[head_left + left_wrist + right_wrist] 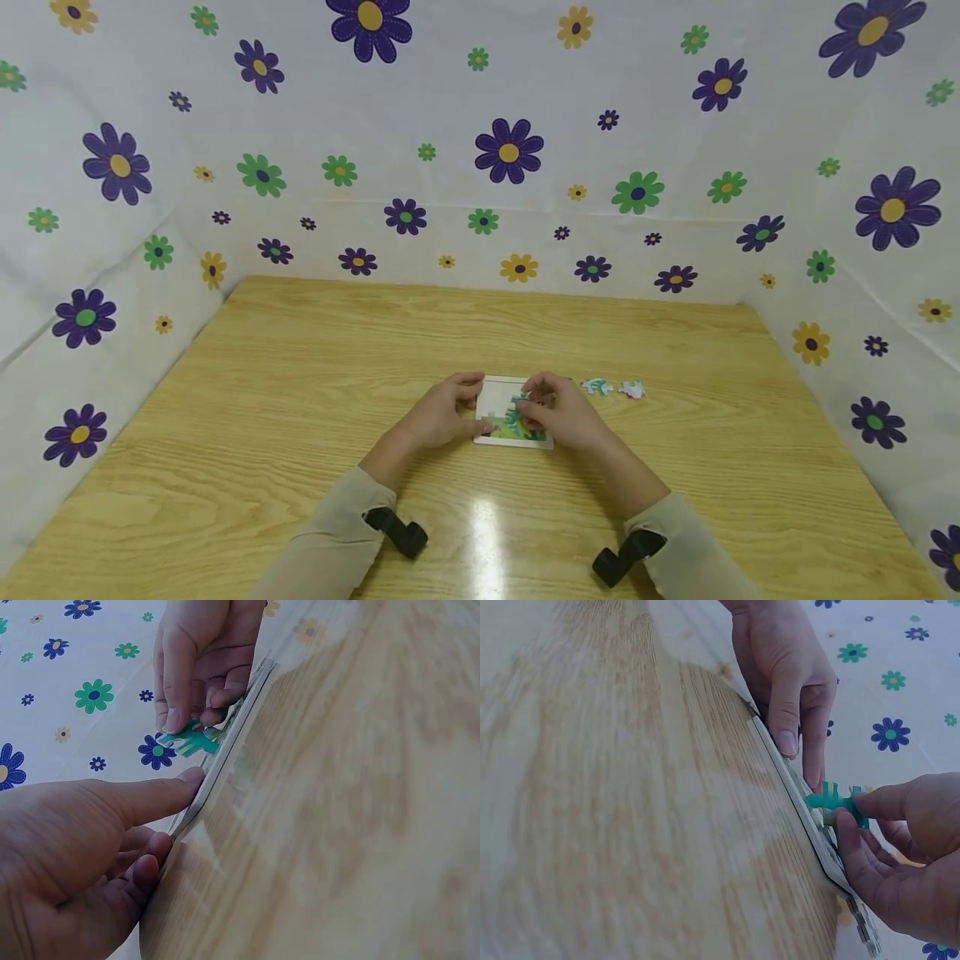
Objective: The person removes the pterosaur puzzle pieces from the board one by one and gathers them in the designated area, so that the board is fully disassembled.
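A small white-rimmed jigsaw puzzle tray lies on the table between the hands. Green and yellow pieces fill its lower part, while pale backing shows at the upper left. My left hand holds the tray's left side, thumb over the lower left corner and fingers along the edge. Between thumb and fingertips, my right hand pinches a green puzzle piece. In the left wrist view that piece is tilted, close over the tray. The right hand covers the tray's right part in the head view.
Two loose puzzle pieces, one green and white and one mostly white, lie right of the tray. The wooden table meets a flower-printed cloth at the back and sides. Black straps sit on both sleeves.
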The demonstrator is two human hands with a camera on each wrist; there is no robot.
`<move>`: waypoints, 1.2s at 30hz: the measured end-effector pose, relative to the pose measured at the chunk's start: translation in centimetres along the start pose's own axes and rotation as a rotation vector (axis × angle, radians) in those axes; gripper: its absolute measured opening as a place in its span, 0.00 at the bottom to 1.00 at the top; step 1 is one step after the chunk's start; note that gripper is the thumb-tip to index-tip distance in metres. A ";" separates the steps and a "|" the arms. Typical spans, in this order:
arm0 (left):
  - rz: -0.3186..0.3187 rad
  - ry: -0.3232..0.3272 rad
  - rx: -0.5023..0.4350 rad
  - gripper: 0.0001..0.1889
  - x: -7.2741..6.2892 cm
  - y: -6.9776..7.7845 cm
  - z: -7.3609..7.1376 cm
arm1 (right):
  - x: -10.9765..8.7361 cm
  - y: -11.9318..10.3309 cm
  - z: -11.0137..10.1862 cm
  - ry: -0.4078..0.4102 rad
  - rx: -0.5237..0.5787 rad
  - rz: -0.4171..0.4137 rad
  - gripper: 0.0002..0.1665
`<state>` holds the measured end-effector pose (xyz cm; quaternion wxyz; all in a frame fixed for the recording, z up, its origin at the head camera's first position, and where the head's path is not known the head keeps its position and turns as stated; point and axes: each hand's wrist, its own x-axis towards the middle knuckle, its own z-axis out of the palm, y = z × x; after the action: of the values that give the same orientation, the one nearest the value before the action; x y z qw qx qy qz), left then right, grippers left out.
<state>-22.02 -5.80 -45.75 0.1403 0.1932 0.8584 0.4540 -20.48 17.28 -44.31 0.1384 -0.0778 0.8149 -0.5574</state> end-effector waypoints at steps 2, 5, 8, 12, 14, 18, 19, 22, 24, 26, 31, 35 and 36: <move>-0.001 0.000 -0.002 0.37 0.0 0.1 0.1 | -0.1 0.0 -0.1 0.032 0.012 0.017 0.11; -0.011 0.005 -0.004 0.37 0.0 0.2 0.2 | -0.2 0.1 -0.3 0.052 0.032 0.040 0.11; -0.014 0.010 -0.002 0.37 0.0 0.2 0.2 | -0.4 0.3 -0.8 0.049 0.053 0.057 0.13; -0.021 0.003 0.008 0.37 -0.1 0.1 0.2 | -0.8 0.4 -1.4 0.039 0.104 0.068 0.16; -0.025 -0.001 0.016 0.37 -0.2 0.0 0.1 | -1.1 0.5 -1.8 0.044 0.120 0.074 0.16; -0.029 0.003 0.024 0.37 -0.2 -0.1 0.1 | -1.5 0.8 -2.8 0.060 0.120 0.089 0.18; -0.028 0.007 0.025 0.37 -0.2 -0.1 0.1 | -1.6 0.9 -3.1 0.063 0.123 0.093 0.18; -0.031 0.013 0.020 0.38 -0.1 -0.1 0.1 | -1.9 1.2 -4.1 0.083 0.134 0.105 0.19; -0.035 0.017 0.016 0.38 0.0 -0.1 0.1 | -2.1 1.4 -4.8 0.098 0.134 0.111 0.20; -0.038 0.019 0.011 0.38 0.0 -0.1 0.0 | -2.4 1.6 -5.3 0.116 0.132 0.121 0.21; -0.027 0.014 0.025 0.38 0.1 -0.1 0.1 | -3.2 2.1 -6.3 0.156 0.126 0.159 0.24; -0.019 0.015 0.041 0.38 0.1 0.0 0.2 | -3.5 2.5 -7.1 0.183 0.120 0.172 0.27; -0.016 0.016 0.039 0.37 0.1 0.0 0.2 | -3.5 2.6 -7.3 0.187 0.122 0.173 0.27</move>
<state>-22.02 -5.61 -45.86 0.1333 0.1856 0.8698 0.4374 -19.35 25.66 -43.79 0.1137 0.0537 0.7925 -0.5967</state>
